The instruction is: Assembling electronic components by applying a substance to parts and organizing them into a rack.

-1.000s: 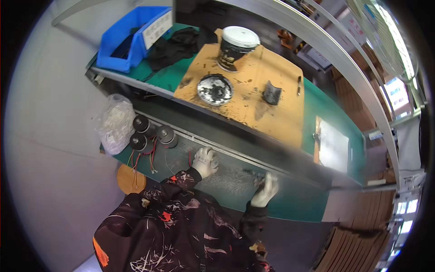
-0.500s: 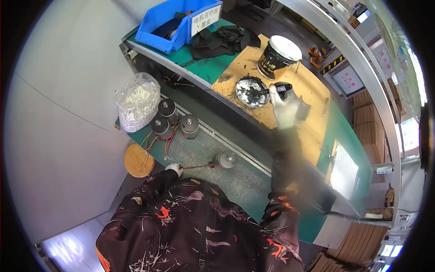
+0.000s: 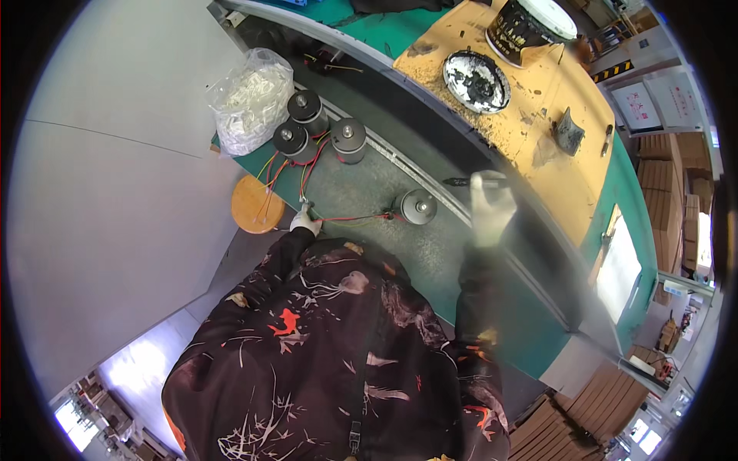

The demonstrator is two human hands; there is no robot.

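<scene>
On the green bench, my left hand (image 3: 306,221) is closed on the ends of thin red and yellow-green wires (image 3: 350,218). They run to a single grey motor (image 3: 416,207) standing with its shaft up. Gloved and smeared by motion, my right hand (image 3: 492,206) grips a slim black brush-like tool (image 3: 458,182), whose dark tip points left. That hand is over the rail, right of the single motor and not touching it. Behind it on the cardboard lies a round dish (image 3: 477,81) of black and white paste.
Several motors (image 3: 348,140) with loose wires stand at the back left beside a clear bag of pale pieces (image 3: 250,104). A round wooden stool (image 3: 257,204) is left of the bench. On the cardboard (image 3: 530,157) are a black tub (image 3: 530,31), a dark scrap (image 3: 569,132) and a marker (image 3: 607,140).
My right hand has left the paste dish and come nearer to the single motor, bringing the brush-like tool. My left hand keeps the wires. The view has shifted, so the bench sits higher.
</scene>
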